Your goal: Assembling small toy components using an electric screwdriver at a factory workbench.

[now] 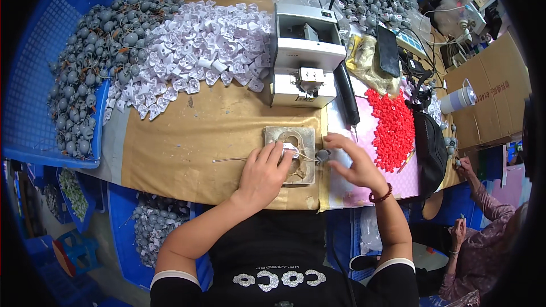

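While pressing a small white part (289, 149) steady in the metal jig (290, 155): left hand (263, 175) fingers closed on it, right hand (357, 165) fingers spread narrowly beside grey piece (322, 155), above the surface (187, 142).

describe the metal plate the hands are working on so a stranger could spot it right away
Start at the white boxy machine in the middle of the brown table. Just below it lies a flat grey metal plate with rounded cut-outs, under the left hand. It is the only flat metal slab there.

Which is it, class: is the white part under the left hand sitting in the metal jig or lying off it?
In it: the white part sits within the metal jig, under the left hand fingertips.
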A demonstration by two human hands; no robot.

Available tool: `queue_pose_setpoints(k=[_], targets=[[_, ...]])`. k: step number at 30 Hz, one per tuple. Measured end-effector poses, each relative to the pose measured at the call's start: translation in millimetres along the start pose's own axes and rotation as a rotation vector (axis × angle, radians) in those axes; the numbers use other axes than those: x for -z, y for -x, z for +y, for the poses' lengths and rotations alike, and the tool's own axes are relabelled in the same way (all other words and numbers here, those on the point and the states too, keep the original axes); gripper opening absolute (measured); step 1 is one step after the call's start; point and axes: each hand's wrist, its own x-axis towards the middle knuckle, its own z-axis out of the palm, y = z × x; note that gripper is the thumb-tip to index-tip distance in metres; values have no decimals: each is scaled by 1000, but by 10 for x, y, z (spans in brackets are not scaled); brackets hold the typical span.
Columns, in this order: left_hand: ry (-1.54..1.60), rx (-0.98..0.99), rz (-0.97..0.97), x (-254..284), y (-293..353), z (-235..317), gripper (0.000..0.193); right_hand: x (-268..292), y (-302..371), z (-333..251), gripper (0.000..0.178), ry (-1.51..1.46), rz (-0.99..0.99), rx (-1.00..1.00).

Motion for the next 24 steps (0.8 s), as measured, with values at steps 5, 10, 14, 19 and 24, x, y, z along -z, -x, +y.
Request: queue_pose_setpoints(k=[5,10,14,19,24], targets=[[39,-18,24,0,-16,-13,45,-241,55,231,38,76,104,2],[17,-21,15,29,-15,-28,41,-338,-1,349,34,-875,216,-342],[13,-26,25,-18,-5,-48,39,-337,-285,-63,37,-1252,233,-447],[27,-41,18,-21,-6,-68,39,-321,-415,31,29,-1107,-10,-462],[61,-46,14,-22,-1,-109,40,-455,-557,-22,32,-403,-24,-350]])
